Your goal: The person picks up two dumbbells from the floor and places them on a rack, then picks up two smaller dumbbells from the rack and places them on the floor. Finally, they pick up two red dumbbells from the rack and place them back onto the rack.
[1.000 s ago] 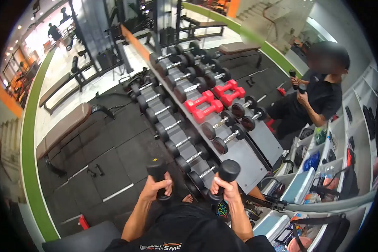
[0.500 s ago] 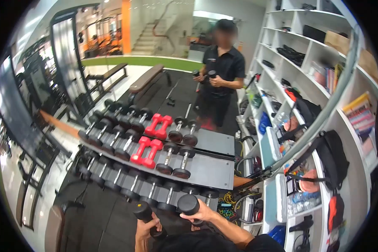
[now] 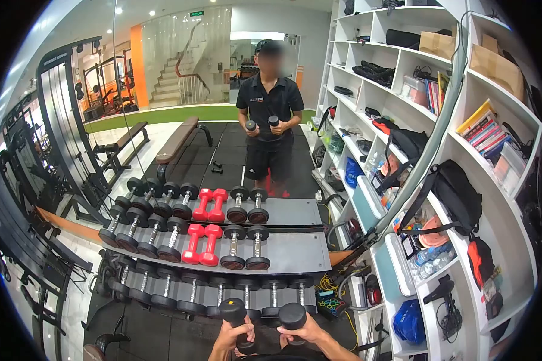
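At the bottom centre, my left hand (image 3: 232,336) is wrapped round a black dumbbell (image 3: 232,309) that stands roughly upright, its upper head above the fingers. Just to the right, my right hand (image 3: 309,330) grips a second black dumbbell (image 3: 292,315), with its round head facing up. A gap separates the two dumbbells. Beyond them stands a rack (image 3: 295,245) with rows of black dumbbells and a pair of red dumbbells (image 3: 193,243). In the mirror behind the rack, a person in black (image 3: 270,102) holds two dumbbells at waist height.
White shelves (image 3: 403,90) with books, bags and bottles line the right side. A black backpack (image 3: 454,195) hangs there. Cables (image 3: 328,283) lie beside the rack's right end. Brown benches (image 3: 177,138) appear in the mirror, and exercise machines (image 3: 66,114) stand at the left.
The view has turned and shifted, so the rack and mirror figure appear farther left. My hands, each still round a dumbbell, now appear lower and farther right, at nearly matching heights.
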### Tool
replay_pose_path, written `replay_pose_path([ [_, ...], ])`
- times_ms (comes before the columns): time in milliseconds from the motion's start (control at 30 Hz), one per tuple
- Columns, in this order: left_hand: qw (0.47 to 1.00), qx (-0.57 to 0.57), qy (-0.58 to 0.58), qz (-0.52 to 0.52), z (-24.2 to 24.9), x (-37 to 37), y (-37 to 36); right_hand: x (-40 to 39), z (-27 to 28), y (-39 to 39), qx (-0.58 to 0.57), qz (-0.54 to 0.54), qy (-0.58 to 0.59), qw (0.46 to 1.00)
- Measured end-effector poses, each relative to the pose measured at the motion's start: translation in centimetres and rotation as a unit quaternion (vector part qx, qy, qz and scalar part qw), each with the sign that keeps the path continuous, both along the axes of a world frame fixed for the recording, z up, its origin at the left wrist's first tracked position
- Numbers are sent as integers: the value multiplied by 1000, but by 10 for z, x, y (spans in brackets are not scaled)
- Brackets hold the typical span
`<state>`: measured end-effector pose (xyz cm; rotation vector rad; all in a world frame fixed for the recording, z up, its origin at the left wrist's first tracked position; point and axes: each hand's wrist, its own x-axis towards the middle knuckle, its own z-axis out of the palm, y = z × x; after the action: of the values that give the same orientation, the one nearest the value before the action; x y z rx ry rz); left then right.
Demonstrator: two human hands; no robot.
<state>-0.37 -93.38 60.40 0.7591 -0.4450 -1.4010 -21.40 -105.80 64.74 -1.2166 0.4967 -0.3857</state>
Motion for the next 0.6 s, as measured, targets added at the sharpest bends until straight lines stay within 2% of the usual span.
replay_pose_path([
  [100, 1000, 6, -10, 2, 9, -10, -7, -5, -1, 0, 26, 9, -12, 1000],
  [333, 999, -11, -30, 37, 16, -38, -4, -19, 8, -20, 5, 66, -24, 998],
  [467, 994, 30, -60, 81, 20, -59, 1, -30, 2, -33, -9, 100, -27, 995],
  [600, 992, 39, -29, 116, 13, -79, 4, -41, -2, -38, -2, 110, -32, 993],
])
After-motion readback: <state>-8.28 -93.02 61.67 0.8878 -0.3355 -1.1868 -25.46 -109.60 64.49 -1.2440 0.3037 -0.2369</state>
